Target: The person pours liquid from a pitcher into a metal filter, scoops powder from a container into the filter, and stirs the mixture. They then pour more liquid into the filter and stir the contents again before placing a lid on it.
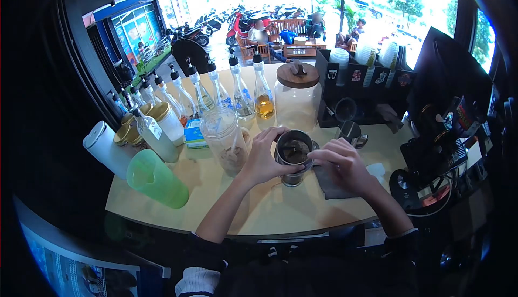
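Observation:
My left hand [263, 158] is wrapped around the side of a dark metal cup [294, 135], thumb across its near side. Dark matter lies inside the cup, which sits above a shiny metal base [292, 180]. At the cup's right rim is my right hand [345, 163], its fingers closed in a pinch; whatever they hold is hidden or too small to name. Left of the left hand stands a clear plastic jar [222, 135] with brown contents. A dark folded cloth [332, 186] lies under the right hand. Behind it is a glass mug [350, 133].
Several pump bottles [237, 94] line the counter's back edge beside a wooden-lidded glass jar [297, 100]. A green pitcher [159, 178] is at left front. A black cup organizer [372, 89] stands at back right, with dark equipment [434, 140] and a cable nearby.

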Demonstrator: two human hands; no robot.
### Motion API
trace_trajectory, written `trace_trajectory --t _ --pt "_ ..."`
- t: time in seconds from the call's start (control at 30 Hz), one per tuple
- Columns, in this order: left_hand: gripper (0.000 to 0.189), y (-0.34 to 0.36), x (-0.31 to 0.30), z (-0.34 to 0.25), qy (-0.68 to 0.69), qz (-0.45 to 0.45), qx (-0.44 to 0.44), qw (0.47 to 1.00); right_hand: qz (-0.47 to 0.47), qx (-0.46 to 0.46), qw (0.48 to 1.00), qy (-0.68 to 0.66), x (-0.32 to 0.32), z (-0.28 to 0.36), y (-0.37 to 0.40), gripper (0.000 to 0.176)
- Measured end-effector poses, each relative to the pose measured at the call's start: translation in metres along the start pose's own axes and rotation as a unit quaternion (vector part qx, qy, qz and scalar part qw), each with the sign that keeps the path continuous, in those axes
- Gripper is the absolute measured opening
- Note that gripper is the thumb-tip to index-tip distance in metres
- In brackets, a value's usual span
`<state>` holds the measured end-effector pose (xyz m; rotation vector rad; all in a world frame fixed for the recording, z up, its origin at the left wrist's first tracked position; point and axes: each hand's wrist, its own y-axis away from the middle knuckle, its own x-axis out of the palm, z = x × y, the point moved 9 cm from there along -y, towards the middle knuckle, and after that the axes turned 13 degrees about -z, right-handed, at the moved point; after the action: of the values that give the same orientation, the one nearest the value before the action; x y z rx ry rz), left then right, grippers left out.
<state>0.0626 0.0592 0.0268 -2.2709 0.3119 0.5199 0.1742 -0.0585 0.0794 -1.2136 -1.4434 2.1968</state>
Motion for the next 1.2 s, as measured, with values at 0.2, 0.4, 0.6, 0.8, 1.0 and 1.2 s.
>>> trace_trajectory --t 0.2,0.4,0.6,0.8,1.0,1.2 --pt "0.080 -0.001 -0.003 -0.005 0.039 0.009 0.031 0.999 -0.017 -0.044 0.998 0.041 -0.005 0.009 0.001 0.023" --pt "0.077 -0.007 -0.004 -0.021 0.078 0.034 0.103 0.991 -0.003 -0.059 0.998 0.028 -0.007 0.016 0.004 0.028" --pt "0.082 -0.016 -0.005 -0.035 0.091 0.064 0.125 0.986 0.002 -0.021 1.000 -0.018 -0.008 0.015 0.006 0.030" --pt "0.082 -0.019 -0.003 -0.044 0.088 0.081 0.166 0.979 -0.012 0.021 0.998 -0.053 -0.015 0.005 0.001 0.024" --pt "0.082 -0.020 -0.003 -0.045 0.097 0.094 0.151 0.979 0.005 0.071 0.990 -0.125 -0.017 -0.006 -0.003 0.017" --pt "0.086 -0.021 -0.003 -0.042 0.105 0.098 0.155 0.977 0.031 0.146 0.969 -0.196 -0.012 -0.028 -0.006 0.014"
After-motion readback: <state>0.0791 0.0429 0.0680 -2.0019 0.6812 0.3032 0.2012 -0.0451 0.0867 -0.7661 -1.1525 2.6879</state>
